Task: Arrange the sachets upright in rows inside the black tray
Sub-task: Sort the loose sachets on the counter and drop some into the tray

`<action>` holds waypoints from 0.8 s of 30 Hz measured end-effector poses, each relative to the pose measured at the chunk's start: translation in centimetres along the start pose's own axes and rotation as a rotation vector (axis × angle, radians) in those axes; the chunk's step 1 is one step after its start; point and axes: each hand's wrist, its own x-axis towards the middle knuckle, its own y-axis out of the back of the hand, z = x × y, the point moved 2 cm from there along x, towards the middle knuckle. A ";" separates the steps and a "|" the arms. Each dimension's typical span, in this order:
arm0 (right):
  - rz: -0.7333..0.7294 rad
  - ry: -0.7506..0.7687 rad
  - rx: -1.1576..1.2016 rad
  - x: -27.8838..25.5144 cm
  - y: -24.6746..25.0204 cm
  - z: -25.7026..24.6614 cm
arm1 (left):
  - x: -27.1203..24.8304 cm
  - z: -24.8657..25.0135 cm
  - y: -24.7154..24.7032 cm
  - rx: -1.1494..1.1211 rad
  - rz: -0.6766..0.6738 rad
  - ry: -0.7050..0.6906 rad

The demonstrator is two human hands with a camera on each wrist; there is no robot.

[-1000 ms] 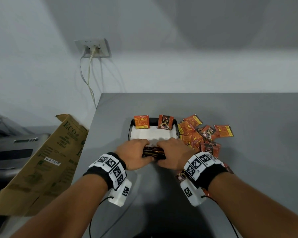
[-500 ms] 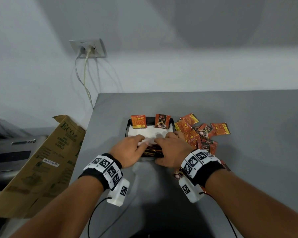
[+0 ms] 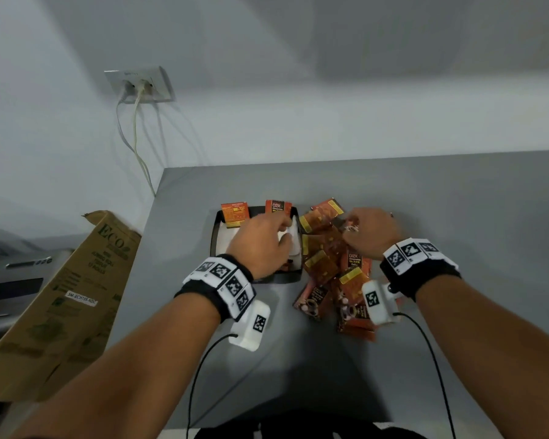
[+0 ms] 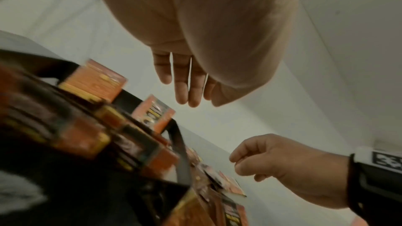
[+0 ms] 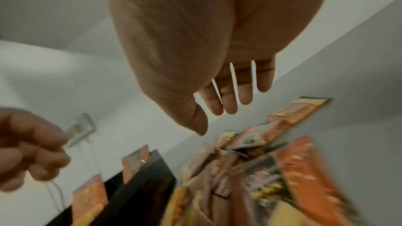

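The black tray point(image 3: 215, 245) with a white liner sits on the grey table. Two orange sachets point(image 3: 235, 213) stand upright against its far wall. More sachets point(image 4: 87, 135) stand packed at its near end. My left hand point(image 3: 281, 228) hovers over the tray's middle; its fingers point(image 4: 185, 83) are relaxed and hold nothing. A loose pile of sachets point(image 3: 327, 264) lies just right of the tray. My right hand point(image 3: 362, 229) is above the pile's far part, its fingers point(image 5: 228, 102) straight and empty.
A brown cardboard box point(image 3: 64, 296) leans off the table's left edge, beside a grey machine point(image 3: 13, 280). A wall socket point(image 3: 138, 85) with two cables hangs behind. Bare grey tabletop point(image 3: 473, 223) stretches to the right and toward me.
Both hands were together on sachets at the tray's near end. They have let go: the left moved forward over the tray, the right swung right over the loose pile.
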 end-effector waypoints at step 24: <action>-0.132 -0.038 0.200 -2.8 -4.5 7.5 | 4.0 9.1 -12.1 0.462 -0.441 0.264</action>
